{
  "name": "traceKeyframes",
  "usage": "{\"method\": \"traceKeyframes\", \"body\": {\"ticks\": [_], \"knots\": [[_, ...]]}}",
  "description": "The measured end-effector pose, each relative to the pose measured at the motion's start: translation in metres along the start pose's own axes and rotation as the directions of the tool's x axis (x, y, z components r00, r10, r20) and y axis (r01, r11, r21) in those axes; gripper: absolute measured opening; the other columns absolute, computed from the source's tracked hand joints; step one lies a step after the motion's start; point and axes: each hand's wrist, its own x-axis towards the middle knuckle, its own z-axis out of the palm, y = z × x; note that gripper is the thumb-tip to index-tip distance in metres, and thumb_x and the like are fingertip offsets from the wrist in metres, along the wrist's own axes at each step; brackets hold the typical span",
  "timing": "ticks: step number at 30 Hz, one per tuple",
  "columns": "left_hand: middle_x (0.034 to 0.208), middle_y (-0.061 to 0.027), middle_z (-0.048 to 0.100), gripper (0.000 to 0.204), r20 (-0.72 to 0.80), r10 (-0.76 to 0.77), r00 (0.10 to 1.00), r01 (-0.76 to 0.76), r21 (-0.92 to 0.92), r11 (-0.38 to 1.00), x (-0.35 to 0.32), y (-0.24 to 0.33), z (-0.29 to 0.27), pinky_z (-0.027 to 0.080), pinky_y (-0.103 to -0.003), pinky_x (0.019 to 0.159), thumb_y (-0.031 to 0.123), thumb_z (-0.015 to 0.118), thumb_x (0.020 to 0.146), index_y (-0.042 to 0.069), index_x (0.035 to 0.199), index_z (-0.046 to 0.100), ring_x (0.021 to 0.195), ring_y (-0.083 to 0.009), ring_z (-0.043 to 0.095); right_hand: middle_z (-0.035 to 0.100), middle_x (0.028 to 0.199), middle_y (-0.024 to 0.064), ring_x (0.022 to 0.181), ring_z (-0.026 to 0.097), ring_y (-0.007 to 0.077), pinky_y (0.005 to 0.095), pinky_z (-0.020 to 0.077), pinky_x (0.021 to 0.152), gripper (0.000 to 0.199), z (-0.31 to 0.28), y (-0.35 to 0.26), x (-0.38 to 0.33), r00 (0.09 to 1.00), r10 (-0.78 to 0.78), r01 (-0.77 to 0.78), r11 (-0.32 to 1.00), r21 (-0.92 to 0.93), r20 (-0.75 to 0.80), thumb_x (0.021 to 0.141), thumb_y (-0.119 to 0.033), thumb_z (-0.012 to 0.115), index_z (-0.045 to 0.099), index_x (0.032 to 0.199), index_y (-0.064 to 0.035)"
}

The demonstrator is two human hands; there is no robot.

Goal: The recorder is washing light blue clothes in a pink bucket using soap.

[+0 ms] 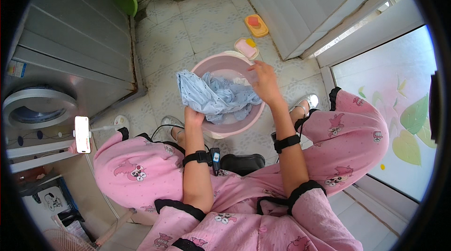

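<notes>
A light blue garment with small dark dots (213,95) lies bunched in a round pink basin (253,121) on the floor. Part of the cloth is lifted over the basin's left rim. My left hand (193,116) grips that raised part from below, its fingers mostly covered by the fabric. Over the right side of the basin, my right hand (266,83) has its fingers loosely bent and apart, with no cloth visible in them. The garment's right end lies just below this hand. Some whitish water or suds shows in the basin.
Beyond the basin lie a soap dish with a pink bar (246,48) and a yellow dish with a reddish bar (254,22). A front-loading washing machine (40,105) stands left, near a lit phone on a holder (82,134). A green basin (123,2) sits farther back.
</notes>
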Motion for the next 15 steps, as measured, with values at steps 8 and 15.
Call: {"method": "traceKeyframes", "body": {"ticks": [8, 15], "knots": [[0.114, -0.0059, 0.056, 0.032, 0.285, -0.010, 0.959, 0.056, -0.152, 0.987, 0.008, -0.009, 0.010, 0.046, -0.039, 0.090, 0.026, 0.049, 0.091, 0.007, 0.117, 0.051, 0.104, -0.0221, 0.054, 0.044, 0.128, 0.0200, 0.116, 0.042, 0.0390, 0.0407, 0.0329, 0.099, 0.072, 0.072, -0.025, -0.038, 0.913, -0.289, 0.029, 0.750, 0.661, 0.288, 0.058, -0.003, 0.069, 0.041, 0.124, -0.0062], [0.116, -0.0099, 0.054, 0.040, 0.058, 0.027, 0.998, -0.036, 0.160, 0.986, 0.002, 0.004, 0.046, 0.041, -0.038, 0.094, 0.016, 0.054, 0.084, 0.003, 0.121, 0.047, 0.108, -0.0248, 0.051, 0.057, 0.098, 0.0217, 0.095, 0.055, 0.0345, 0.0346, 0.0425, 0.079, 0.029, 0.055, -0.025, -0.037, 0.868, 0.207, -0.456, 0.694, 0.557, 0.452, 0.077, -0.011, 0.056, 0.052, 0.103, 0.0006]]}}
